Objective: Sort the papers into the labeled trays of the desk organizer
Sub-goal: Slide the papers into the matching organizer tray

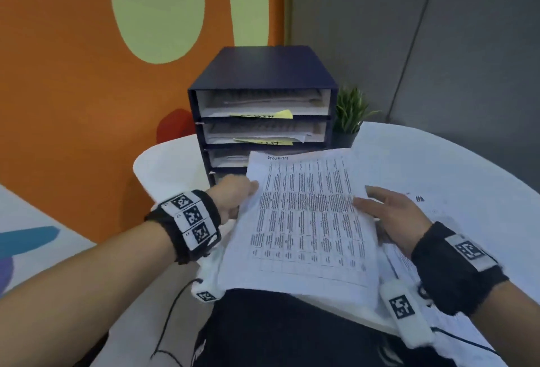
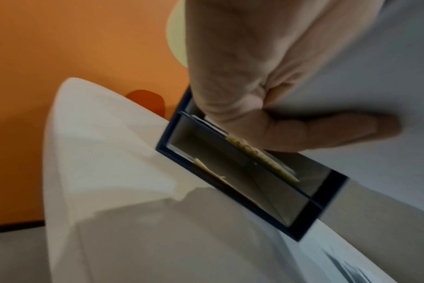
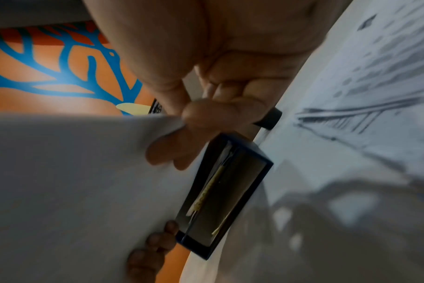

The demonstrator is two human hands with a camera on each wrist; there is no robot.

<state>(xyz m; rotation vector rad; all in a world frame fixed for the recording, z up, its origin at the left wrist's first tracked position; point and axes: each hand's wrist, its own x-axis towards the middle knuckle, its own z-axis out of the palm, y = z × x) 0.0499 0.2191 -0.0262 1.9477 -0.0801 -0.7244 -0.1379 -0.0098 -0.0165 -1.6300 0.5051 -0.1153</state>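
Both hands hold one printed sheet (image 1: pixel 304 220) above the near table (image 1: pixel 438 167) edge: the left hand (image 1: pixel 233 197) pinches its left side, the right hand (image 1: pixel 394 217) grips its right side, before the blue organizer (image 1: pixel 263 80) with yellow labels

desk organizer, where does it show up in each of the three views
Head: the desk organizer stands upright at the centre, on the table behind the held paper.
Left wrist: tilted, at centre right, its lower trays open under the left hand.
Right wrist: tilted, at lower centre, below the right hand.
Shared landmark: the yellow labels on its tray fronts, seen edge-on in both wrist views.
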